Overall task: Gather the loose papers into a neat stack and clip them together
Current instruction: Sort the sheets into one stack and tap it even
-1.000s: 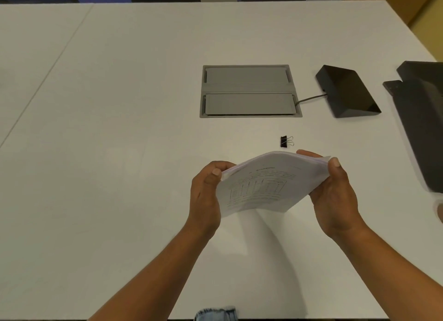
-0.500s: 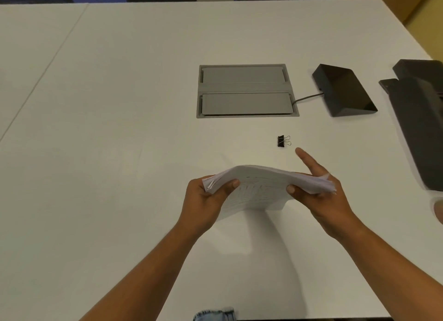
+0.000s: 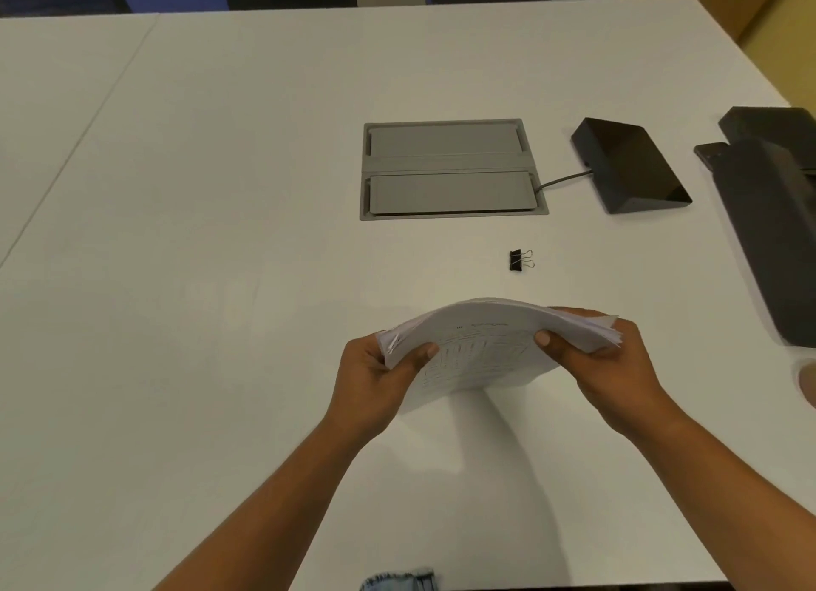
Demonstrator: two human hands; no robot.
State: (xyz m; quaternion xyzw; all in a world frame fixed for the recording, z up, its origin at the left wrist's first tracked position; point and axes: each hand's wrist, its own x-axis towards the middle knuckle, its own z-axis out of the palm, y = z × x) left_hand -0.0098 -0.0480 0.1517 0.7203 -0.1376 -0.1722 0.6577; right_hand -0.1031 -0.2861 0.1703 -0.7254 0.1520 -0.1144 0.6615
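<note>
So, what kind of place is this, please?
Probably an office meeting room. The large white table has a grey cable hatch built into it, a black wedge-shaped device has a cable running to that hatch, and the left hand and right hand hold printed papers near a binder clip.

Bowed paper stack held in both hands

Left hand (image 3: 375, 376) and right hand (image 3: 605, 365) grip the thick white printed paper stack (image 3: 481, 347) above the white table (image 3: 221, 237); a small black binder clip (image 3: 520, 260) lies beyond.

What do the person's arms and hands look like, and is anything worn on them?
The left hand and right hand are bare: no gloves, rings or watch show. The forearms have no sleeves in view. Frayed blue denim shows at the bottom edge.
</note>
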